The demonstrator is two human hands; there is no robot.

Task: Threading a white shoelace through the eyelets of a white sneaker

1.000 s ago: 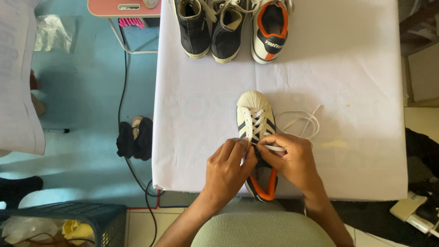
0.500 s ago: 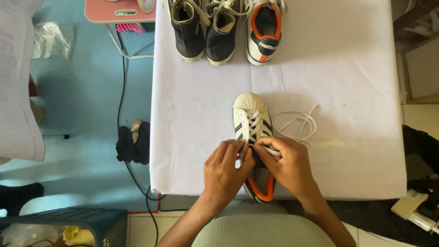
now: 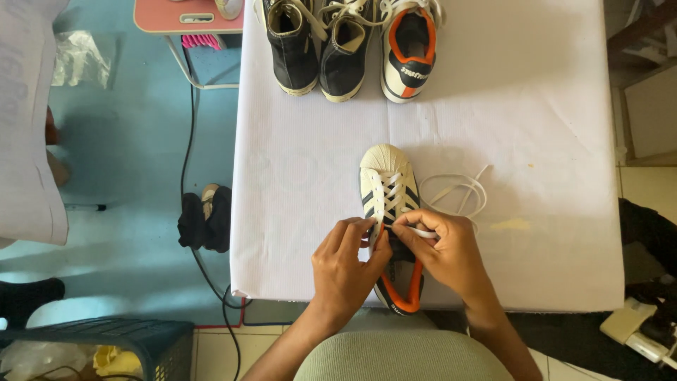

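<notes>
A cream sneaker (image 3: pixel 385 182) with black stripes and an orange lining lies toe away from me near the front edge of the white table (image 3: pixel 522 127). My left hand (image 3: pixel 345 267) grips the shoe's left side near the upper eyelets. My right hand (image 3: pixel 444 254) pinches the white lace (image 3: pixel 460 192) at the shoe's tongue. The loose end of the lace loops on the table to the right of the shoe.
Two black high-top shoes (image 3: pixel 290 44) (image 3: pixel 347 49) and a matching cream and orange sneaker (image 3: pixel 409 49) stand at the table's far edge. A black cable (image 3: pixel 189 141) and a dark sock bundle (image 3: pixel 204 219) lie on the blue floor at left. A dark basket (image 3: pixel 106 346) sits bottom left.
My hands stay on the shoe, with the fingers shifting slightly on the lace. The camera view has drifted a little.
</notes>
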